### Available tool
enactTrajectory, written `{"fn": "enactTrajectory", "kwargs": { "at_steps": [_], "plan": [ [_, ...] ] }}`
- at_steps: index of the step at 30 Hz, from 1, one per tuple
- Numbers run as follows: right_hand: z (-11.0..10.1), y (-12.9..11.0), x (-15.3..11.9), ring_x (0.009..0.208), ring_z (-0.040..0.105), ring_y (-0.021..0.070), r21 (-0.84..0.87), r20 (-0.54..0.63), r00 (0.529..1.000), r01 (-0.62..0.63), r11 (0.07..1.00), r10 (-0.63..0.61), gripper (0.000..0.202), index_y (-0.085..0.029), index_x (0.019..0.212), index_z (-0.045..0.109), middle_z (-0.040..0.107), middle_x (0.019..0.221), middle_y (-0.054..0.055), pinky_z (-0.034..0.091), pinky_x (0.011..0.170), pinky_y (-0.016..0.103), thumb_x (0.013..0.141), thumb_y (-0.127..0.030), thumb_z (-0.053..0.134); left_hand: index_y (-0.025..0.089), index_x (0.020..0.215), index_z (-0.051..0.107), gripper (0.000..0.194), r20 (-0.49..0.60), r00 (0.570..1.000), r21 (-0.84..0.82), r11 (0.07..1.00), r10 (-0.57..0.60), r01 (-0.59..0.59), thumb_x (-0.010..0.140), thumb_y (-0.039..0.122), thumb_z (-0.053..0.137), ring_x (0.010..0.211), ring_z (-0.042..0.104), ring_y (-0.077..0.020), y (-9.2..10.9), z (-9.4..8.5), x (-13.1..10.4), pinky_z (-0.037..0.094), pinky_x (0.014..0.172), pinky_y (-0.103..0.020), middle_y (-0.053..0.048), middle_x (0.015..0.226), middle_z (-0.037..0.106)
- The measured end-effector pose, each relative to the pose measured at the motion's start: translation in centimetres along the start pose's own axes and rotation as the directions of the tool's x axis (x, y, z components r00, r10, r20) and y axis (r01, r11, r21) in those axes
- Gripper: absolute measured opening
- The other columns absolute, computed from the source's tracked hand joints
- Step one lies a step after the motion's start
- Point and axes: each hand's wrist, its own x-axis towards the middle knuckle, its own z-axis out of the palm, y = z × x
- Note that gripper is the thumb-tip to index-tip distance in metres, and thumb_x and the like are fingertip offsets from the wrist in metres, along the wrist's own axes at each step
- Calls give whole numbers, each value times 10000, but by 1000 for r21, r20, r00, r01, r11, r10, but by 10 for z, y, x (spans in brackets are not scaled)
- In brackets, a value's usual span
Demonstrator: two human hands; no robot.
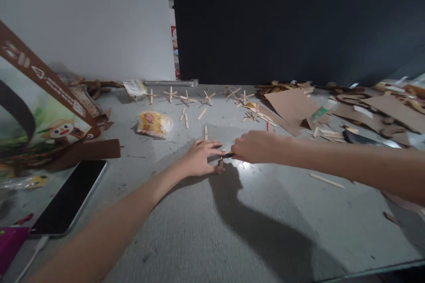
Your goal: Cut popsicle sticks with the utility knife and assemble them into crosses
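Right hand [250, 147]: dark, yellow-marked tool [228, 155] held in closed grip | left hand [201, 158]: small wooden piece [221, 162] pinched between thumb and fingers, near tool's tip, above table [186, 230] | single stick [206, 132] laid just beyond left hand | yellow packet [154, 124] placed farther left | crossed sticks [171, 94] lined up behind

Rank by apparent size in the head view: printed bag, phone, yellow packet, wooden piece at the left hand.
1. Printed bag, cut off by the frame
2. Phone
3. Yellow packet
4. Wooden piece at the left hand, partly covered

Phone sits nearer the camera than packet; real sizes unsure.
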Motion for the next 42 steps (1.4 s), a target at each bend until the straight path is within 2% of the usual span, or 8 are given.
{"fn": "enactTrajectory", "kwargs": {
  "at_steps": [6,13,18,24,28,34,39,42],
  "plan": [
    [1,13,9,523,623,174,197,29,999,-38,980,33,313,-210,798,768,692,634,71,355,521,300,991,-422,642,324,1312,756,578,1,1000,5,1000,1,-1,815,611,828,1489,498,-366,-1,1,1,310,1231,-581,-115,1563,598],
    [22,7,-10,513,609,164,448,136,985,-158,880,107,440,-195,840,765,719,696,90,321,505,290,1078,-412,464,284,1322,748,532,30,999,41,998,-43,42,843,500,832,1516,467,-339,4,0,0,287,1253,-544,-104,1595,566],
    [19,0,-14,416,524,133,611,222,966,-245,753,135,495,-198,703,657,601,546,37,329,469,285,1089,-424,443,309,1315,749,492,21,999,25,999,-28,28,858,478,814,1527,453,-340,3,-1,-1,281,1258,-553,-93,1596,566],
    [-2,-2,-14,337,399,100,698,498,853,-500,513,153,579,-218,628,520,423,453,-30,358,402,271,1054,-605,467,302,1305,754,484,16,1000,18,999,-27,27,851,456,821,1508,475,-350,3,-2,0,277,1262,-561,-98,1582,579],
    [6,-1,-15,346,332,76,759,557,825,-552,345,96,607,-230,634,452,380,463,-52,325,364,237,1025,-694,470,299,1336,740,520,54,997,28,998,-56,54,856,489,807,1537,434,-354,5,-4,0,257,1275,-549,-88,1605,556],
    [17,3,-15,362,242,37,736,677,735,-675,57,-29,593,-228,683,399,347,492,-92,238,351,168,1000,-709,538,310,1354,730,535,74,994,44,997,-74,71,860,504,792,1540,428,-343,8,-6,1,257,1276,-532,-61,1616,547],
    [23,8,-12,357,192,35,703,702,700,-710,-31,-130,583,-230,711,410,314,481,-109,209,345,145,1005,-723,510,304,1339,735,515,70,995,57,996,-66,62,863,491,794,1525,452,-333,9,-6,1,265,1274,-525,-63,1609,554],
    [24,9,-15,356,201,40,737,670,732,-676,-4,-124,580,-233,703,396,321,476,-104,222,356,163,1016,-712,489,288,1339,734,528,75,995,62,996,-71,67,860,498,803,1536,436,-332,9,-7,0,263,1275,-518,-67,1613,550]
  ]
}}
